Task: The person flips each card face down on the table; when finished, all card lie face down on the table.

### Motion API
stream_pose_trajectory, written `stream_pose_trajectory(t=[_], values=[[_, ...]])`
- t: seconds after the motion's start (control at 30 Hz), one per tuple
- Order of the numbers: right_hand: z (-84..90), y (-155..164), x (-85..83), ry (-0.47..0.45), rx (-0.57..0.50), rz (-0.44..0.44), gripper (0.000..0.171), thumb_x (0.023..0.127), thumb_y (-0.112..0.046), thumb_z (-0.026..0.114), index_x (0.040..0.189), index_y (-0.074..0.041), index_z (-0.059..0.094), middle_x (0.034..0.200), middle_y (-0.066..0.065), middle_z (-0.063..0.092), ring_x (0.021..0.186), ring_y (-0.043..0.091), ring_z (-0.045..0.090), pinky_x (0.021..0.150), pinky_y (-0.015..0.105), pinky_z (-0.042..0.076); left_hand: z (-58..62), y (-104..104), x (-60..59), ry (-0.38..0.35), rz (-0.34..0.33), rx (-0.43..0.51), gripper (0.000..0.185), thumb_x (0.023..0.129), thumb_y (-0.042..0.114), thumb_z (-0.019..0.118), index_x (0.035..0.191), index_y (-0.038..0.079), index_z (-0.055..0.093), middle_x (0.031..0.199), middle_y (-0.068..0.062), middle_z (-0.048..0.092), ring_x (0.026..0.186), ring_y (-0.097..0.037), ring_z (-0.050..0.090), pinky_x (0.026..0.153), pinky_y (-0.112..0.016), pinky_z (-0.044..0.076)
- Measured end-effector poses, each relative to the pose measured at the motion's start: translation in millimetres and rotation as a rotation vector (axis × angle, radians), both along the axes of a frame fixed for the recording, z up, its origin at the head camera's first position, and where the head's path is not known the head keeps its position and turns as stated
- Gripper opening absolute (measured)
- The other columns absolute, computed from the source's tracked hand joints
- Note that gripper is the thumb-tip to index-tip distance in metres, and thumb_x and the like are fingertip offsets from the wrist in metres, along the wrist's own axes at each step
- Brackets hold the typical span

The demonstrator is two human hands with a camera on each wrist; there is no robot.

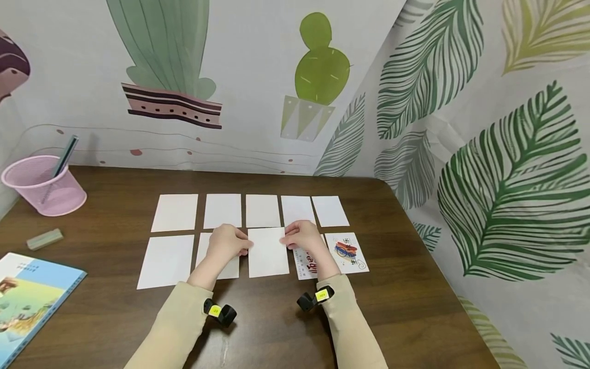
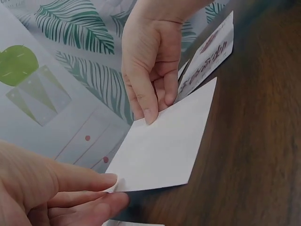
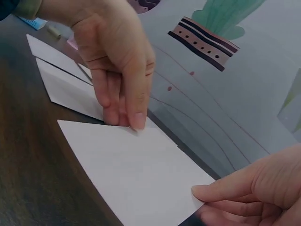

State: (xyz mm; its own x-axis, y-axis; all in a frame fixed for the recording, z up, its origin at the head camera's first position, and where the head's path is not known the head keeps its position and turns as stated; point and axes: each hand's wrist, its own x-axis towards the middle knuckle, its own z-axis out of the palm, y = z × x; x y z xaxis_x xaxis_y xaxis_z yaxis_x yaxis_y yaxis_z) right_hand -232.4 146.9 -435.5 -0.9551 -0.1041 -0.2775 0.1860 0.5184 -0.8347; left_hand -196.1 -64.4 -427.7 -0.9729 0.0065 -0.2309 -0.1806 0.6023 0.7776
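A blank white card [image 1: 268, 254] is pinched at both side edges, near its far corners. My left hand [image 1: 226, 243] grips its left edge, thumb on top in the left wrist view. On the opposite edge, my right hand [image 1: 304, 237] pinches it the same way, its thumb [image 3: 202, 192] pressing the card's face. Partly covered by the right hand and wrist lies a card with red lettering [image 1: 304, 264]. Beside that is a card with colourful lettering [image 1: 346, 252]. Under the left hand and forearm, another white card [image 1: 229, 270] is partly hidden.
A row of several white cards [image 1: 173, 212] runs along the back, with another white card [image 1: 166, 261] at front left. Farther left on the wooden table [image 1: 415, 318] are a pink mesh pen holder [image 1: 64, 197], an eraser-like block [image 1: 44, 239] and a book [image 1: 41, 302]. A patterned wall stands behind.
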Motion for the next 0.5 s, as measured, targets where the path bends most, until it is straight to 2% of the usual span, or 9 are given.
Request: stream_pose_trajectory(t=[0.23, 0.5], values=[[-2.9, -2.8, -0.7, 0.006, 0.056, -0.014, 0.027, 0.079, -0.003, 0.079, 0.101, 0.005, 0.068, 0.082, 0.013, 0.071, 0.059, 0.010, 0.063, 0.061, 0.025, 0.059, 2.8, -0.9, 0.2, 0.020, 0.006, -0.009, 0.018, 0.084, 0.011, 0.072, 0.095, -0.002, 0.076, 0.064, -0.004, 0.072, 0.057, -0.008, 0.065, 0.055, -0.021, 0.047], [-1.4, -4.5, 1.0, 0.000, 0.093, -0.030, 0.027, 0.077, -0.005, 0.081, 0.099, 0.005, 0.070, 0.081, 0.013, 0.072, 0.057, 0.009, 0.061, 0.059, 0.023, 0.057, -0.9, 1.2, -0.3, 0.029, -0.016, -0.019, 0.017, 0.084, 0.012, 0.073, 0.092, -0.003, 0.076, 0.063, -0.003, 0.070, 0.054, -0.008, 0.060, 0.053, -0.021, 0.045]])
